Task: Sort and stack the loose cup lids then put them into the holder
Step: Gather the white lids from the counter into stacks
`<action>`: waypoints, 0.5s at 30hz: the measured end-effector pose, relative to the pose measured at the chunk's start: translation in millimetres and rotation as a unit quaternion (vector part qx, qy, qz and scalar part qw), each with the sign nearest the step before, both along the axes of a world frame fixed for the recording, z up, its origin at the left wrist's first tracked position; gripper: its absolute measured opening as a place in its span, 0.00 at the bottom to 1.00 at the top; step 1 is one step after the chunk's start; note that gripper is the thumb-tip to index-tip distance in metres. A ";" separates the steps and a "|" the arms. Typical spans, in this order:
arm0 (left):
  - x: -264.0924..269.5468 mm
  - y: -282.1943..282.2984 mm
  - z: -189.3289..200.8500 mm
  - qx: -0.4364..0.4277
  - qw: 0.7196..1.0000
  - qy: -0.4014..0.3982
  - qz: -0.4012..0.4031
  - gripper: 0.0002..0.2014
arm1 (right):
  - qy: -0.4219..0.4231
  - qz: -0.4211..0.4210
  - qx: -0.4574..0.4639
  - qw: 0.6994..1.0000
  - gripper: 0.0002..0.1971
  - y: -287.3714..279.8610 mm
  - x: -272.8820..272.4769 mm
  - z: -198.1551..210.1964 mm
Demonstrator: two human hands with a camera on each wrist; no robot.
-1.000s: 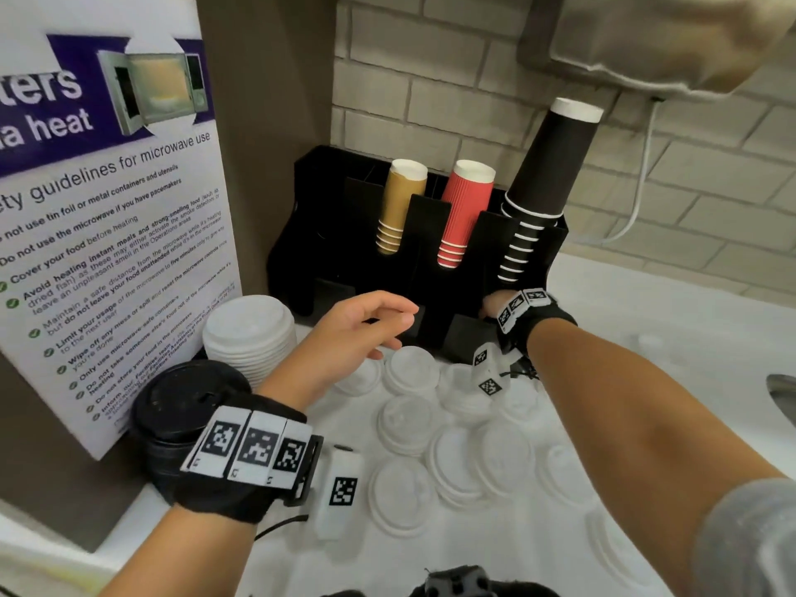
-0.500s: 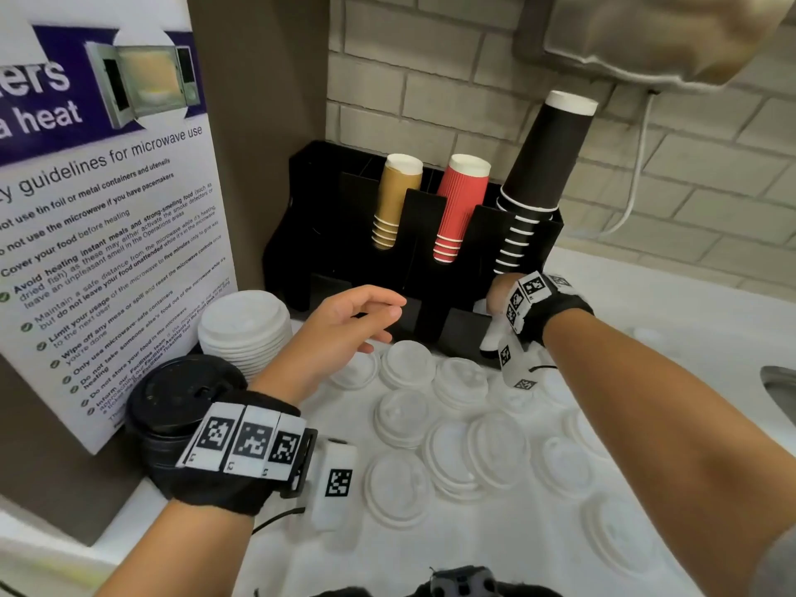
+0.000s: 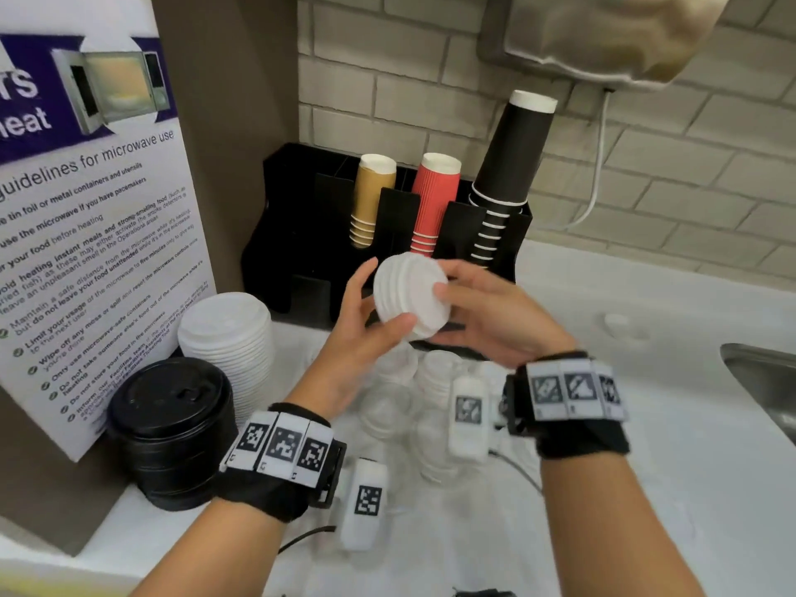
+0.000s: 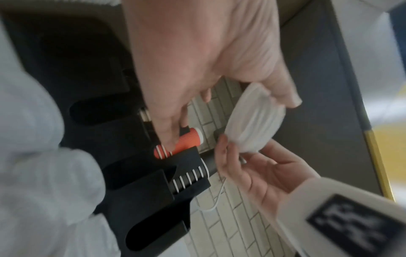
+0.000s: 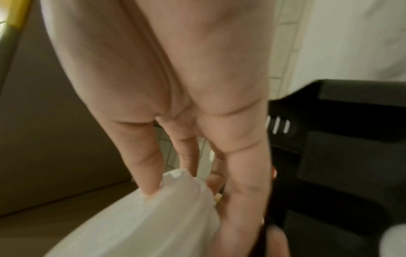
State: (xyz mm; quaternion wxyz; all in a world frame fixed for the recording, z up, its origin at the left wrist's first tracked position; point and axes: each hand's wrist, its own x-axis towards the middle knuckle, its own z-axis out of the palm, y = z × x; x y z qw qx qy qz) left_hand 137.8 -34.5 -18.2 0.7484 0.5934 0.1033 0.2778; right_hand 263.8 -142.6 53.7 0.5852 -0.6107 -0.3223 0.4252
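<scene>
A small stack of white lids (image 3: 409, 301) is held up in the air, tilted on edge, in front of the black holder (image 3: 301, 234). My left hand (image 3: 384, 298) grips its left side, thumb on the near rim and fingers over the top. My right hand (image 3: 448, 314) grips the right side, thumb on the flat face. The left wrist view shows the stack (image 4: 255, 121) between both hands. In the right wrist view my fingers (image 5: 149, 173) press the lids (image 5: 153, 217). Several loose white lids (image 3: 387, 407) lie blurred on the counter below.
A tall stack of larger white lids (image 3: 228, 333) and a stack of black lids (image 3: 172, 424) stand at the left by the microwave poster (image 3: 86, 234). The holder carries brown (image 3: 372, 200), red (image 3: 433, 200) and black cups (image 3: 504, 174). A sink edge (image 3: 766, 381) lies at the right.
My right hand has drawn back from the holder's front with a stack of lids. My left hand has closed in on it, and both hands now hold it raised.
</scene>
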 end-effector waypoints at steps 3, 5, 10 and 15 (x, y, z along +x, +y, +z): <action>-2.2 -5.8 -6.6 -0.060 0.996 -0.058 -0.041 0.57 | 0.053 -0.009 0.023 0.998 0.15 -2.1 -19.4 -23.6; -4.3 -9.4 -11.2 -0.050 0.997 -0.053 -0.038 0.48 | 0.025 -0.027 0.020 0.999 0.17 -4.5 -25.7 -36.9; -9.3 -12.0 -18.0 -0.047 0.999 -0.015 0.007 0.31 | -0.082 0.014 0.033 0.996 0.26 -14.0 -27.9 -48.8; -13.4 -10.1 -19.4 -0.045 0.999 0.005 0.014 0.30 | -0.188 0.016 0.040 0.981 0.34 -17.7 -31.2 -49.4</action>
